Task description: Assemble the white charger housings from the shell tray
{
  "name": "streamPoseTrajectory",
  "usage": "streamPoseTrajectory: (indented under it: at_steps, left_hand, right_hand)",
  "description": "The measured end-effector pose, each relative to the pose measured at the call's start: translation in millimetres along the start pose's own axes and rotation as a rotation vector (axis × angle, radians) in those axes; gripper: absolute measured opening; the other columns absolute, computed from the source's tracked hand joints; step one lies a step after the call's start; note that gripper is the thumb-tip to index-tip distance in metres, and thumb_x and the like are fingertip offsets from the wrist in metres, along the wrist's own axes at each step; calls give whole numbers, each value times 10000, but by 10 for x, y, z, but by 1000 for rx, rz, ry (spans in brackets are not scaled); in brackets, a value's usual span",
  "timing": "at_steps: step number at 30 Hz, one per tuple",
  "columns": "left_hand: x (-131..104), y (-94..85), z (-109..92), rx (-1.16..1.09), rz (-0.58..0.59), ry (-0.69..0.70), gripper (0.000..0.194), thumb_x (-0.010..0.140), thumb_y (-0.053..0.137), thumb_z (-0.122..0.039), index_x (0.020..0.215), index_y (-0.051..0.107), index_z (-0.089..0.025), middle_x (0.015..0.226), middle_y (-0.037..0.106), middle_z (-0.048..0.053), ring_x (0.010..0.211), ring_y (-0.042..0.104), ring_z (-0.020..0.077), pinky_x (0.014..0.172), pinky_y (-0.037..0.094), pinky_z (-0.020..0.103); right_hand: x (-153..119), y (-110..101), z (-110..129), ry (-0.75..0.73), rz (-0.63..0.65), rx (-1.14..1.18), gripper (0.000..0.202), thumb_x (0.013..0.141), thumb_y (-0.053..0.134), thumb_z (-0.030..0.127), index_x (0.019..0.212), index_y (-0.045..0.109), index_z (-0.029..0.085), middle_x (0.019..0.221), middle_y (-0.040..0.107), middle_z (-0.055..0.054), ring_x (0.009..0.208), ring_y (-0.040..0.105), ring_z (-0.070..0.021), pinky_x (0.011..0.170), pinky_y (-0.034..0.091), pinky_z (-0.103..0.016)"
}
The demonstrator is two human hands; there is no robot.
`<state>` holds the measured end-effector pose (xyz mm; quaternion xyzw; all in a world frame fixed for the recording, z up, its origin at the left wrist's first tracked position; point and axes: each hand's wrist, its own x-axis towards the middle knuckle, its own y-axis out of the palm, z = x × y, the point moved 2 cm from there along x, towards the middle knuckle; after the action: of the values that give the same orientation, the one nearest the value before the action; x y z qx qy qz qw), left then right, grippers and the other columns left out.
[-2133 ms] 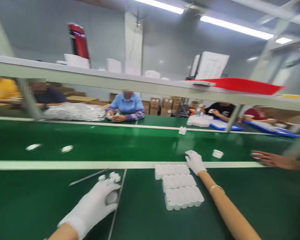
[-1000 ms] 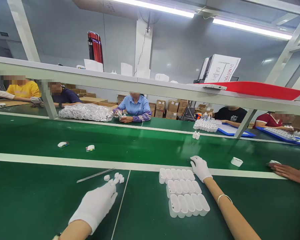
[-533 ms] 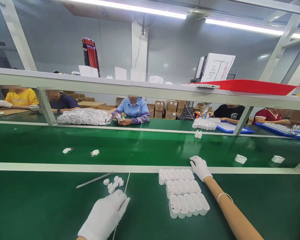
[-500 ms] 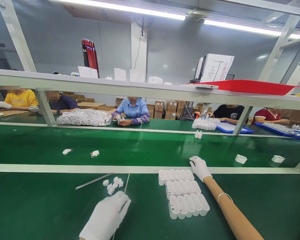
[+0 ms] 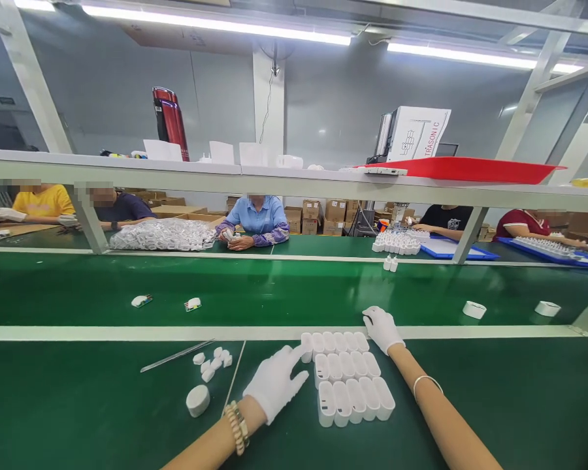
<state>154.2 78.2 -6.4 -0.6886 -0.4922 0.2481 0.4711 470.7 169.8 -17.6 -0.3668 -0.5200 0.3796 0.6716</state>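
Three rows of white oval cups (image 5: pixel 355 399) stand on the green bench right of centre. My left hand (image 5: pixel 277 382), in a white glove, has its thumb and fingers apart, with the index fingertip at the left end of the back row (image 5: pixel 307 347). My right hand (image 5: pixel 383 328), also gloved, rests by the right end of that row, over the pale rail; its fingers are bent and nothing shows in them. Left of my left hand lie several small white pieces (image 5: pixel 213 363), a round white roll (image 5: pixel 197 400) and thin tweezers (image 5: pixel 176 356).
Beyond the rail, a green belt (image 5: pixel 274 287) carries small circuit boards (image 5: pixel 193 304) at left and white housings (image 5: pixel 474 309) at right. Across it sit several people near a heap of bagged parts (image 5: pixel 164 235) and blue trays (image 5: pixel 458 249). A shelf (image 5: pixel 255 176) spans above.
My left hand has moved right to the back row of cups, and the white roll now shows where it was. My right hand stays by the row's right end.
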Motion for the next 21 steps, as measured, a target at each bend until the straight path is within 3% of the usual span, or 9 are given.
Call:
streamPoseTrajectory:
  at_steps: [3, 7, 10, 13, 17, 19, 21]
  left_hand:
    - [116, 85, -15, -59, -56, -12, 252, 931, 477, -299, 1088, 664, -238, 945, 662, 60, 879, 625, 238, 809, 484, 334]
    - [-95, 58, 46, -158, -115, -9, 370, 1021, 301, -362, 946, 636, -224, 928, 660, 48, 847, 594, 193, 839, 483, 299]
    - [-357, -1, 131, -229, -117, 6, 331, 1011, 349, -410, 936, 626, -245, 914, 663, 39, 833, 600, 190, 826, 503, 285]
    - [-490, -41, 192, -385, -194, 0, 230, 957, 481, -439, 939, 622, -257, 916, 660, 38, 844, 609, 206, 811, 519, 303]
    - [-462, -16, 144, -594, -235, 18, 124, 839, 608, -232, 746, 526, -229, 860, 610, 14, 802, 581, 180, 781, 505, 295]
    - [-438, 15, 129, -676, -209, -40, 134, 765, 632, -149, 855, 566, -223, 840, 609, -3, 748, 575, 163, 762, 514, 293]
    - [-436, 40, 153, -713, -187, -144, 459, 690, 699, -144, 1129, 583, -209, 1015, 658, 40, 878, 623, 196, 882, 516, 347]
  right_hand:
    - [39, -36, -23, -15, 0, -6, 307, 977, 573, 354, 1242, 600, 200, 1300, 585, -96, 1090, 610, -219, 932, 528, -432]
    - [49, -28, -38, -20, -7, 4, 318, 974, 577, 356, 1251, 595, 199, 1309, 581, -96, 1100, 607, -223, 939, 525, -441]
    - [13, -1, -61, 1, -11, 25, 319, 975, 576, 359, 1251, 597, 202, 1317, 577, -95, 1111, 602, -228, 950, 518, -446]
    - [-32, -2, -75, 17, -6, 54, 310, 976, 574, 359, 1241, 602, 199, 1301, 586, -94, 1094, 609, -222, 936, 526, -435]
    - [-52, -62, 70, -13, 19, 108, 299, 975, 578, 352, 1227, 606, 193, 1272, 600, -94, 1062, 621, -210, 915, 536, -418]
    - [-39, -104, 240, -48, 34, 140, 289, 976, 577, 348, 1224, 608, 202, 1275, 599, -91, 1066, 619, -208, 919, 534, -417]
    - [-8, -161, 439, -92, 45, 171, 274, 982, 564, 347, 1226, 613, 233, 1299, 591, -85, 1112, 602, -220, 933, 525, -422]
